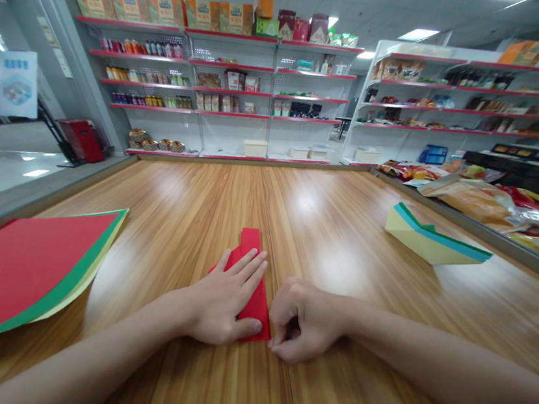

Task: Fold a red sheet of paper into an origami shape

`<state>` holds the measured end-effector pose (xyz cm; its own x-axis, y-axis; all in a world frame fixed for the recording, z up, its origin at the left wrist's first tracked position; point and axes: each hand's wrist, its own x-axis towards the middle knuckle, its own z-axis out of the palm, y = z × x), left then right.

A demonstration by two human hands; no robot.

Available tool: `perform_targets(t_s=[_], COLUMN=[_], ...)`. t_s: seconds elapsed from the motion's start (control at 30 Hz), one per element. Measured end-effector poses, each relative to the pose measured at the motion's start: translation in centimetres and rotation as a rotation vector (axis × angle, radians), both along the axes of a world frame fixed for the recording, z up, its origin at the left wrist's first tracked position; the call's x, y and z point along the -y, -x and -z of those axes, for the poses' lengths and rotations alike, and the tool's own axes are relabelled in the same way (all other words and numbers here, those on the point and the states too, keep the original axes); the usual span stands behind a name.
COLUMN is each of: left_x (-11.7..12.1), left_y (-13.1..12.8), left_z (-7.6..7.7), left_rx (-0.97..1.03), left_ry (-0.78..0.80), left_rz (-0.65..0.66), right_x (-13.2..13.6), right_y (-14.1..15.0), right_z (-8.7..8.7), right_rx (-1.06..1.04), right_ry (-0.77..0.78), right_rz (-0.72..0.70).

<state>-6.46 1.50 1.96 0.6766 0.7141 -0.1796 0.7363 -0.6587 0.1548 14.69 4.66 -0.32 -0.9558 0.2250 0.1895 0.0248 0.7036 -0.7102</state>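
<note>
A folded piece of red paper lies on the wooden table in front of me, with a narrow strip sticking out at its far end. My left hand rests flat across it, fingers stretched out and thumb near the close edge. At the paper's near right corner, my right hand is curled closed, thumb and forefinger pinched together on that corner. How much paper is between those fingertips is hidden. On the right stands a folded paper boat in yellow, blue and green.
A stack of coloured paper sheets, red on top with green and yellow below, lies at the left. Packaged snacks sit beyond the right table edge. Stocked shelves stand behind the wooden table.
</note>
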Motion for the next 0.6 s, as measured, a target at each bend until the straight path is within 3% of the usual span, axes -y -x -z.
perform_targets(t_s=[0.07, 0.13, 0.23, 0.4, 0.6], left_x=[0.0, 0.02, 0.06, 0.01, 0.05], left_y=[-0.04, -0.08, -0.14, -0.17, -0.26], left_z=[-0.05, -0.13, -0.28, -0.34, -0.37], left_rx=[-0.005, -0.008, -0.012, -0.011, -0.016], left_ry=[-0.002, -0.001, 0.007, 0.005, 0.013], left_rz=[0.0, 0.001, -0.001, -0.003, -0.008], right_x=[0.02, -0.03, -0.04, 0.1, -0.17], right_y=[0.07, 0.25, 0.61, 0.59, 0.1], right_z=[-0.17, -0.16, 0.11, 0.36, 0.05], right_rx=[-0.006, -0.034, -0.066, -0.035, -0.014], right_ry=[0.066, 0.11, 0.054, -0.038, 0.039], right_rz=[0.024, 0.169, 0.343, 0.261, 0.089])
